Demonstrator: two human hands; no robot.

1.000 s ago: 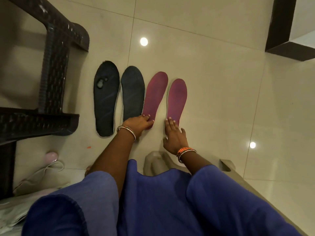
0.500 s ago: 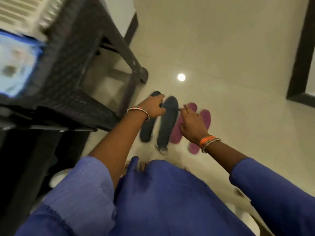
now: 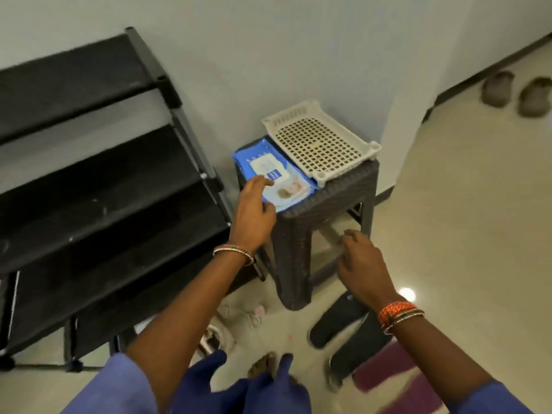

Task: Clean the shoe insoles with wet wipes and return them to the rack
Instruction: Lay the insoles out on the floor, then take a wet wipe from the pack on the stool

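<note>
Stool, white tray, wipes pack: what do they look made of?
Stool: likely moulded plastic, dark grey and matte, with a woven rattan-like texture on top and legs.
White tray: looks like rigid plastic, off-white, with a grid of punched holes and a raised rim.
Wipes pack: soft plastic film, blue and glossy, with a white label or lid; the left hand reaches onto it.

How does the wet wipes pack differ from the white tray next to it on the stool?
The blue soft-plastic wet wipes pack is solid with a printed label; the white rigid plastic perforated tray is a grid of holes. The left hand touches the pack; nothing touches the tray. The tray overhangs the stool's edge. Both rest on the dark woven-pattern plastic stool.
</note>
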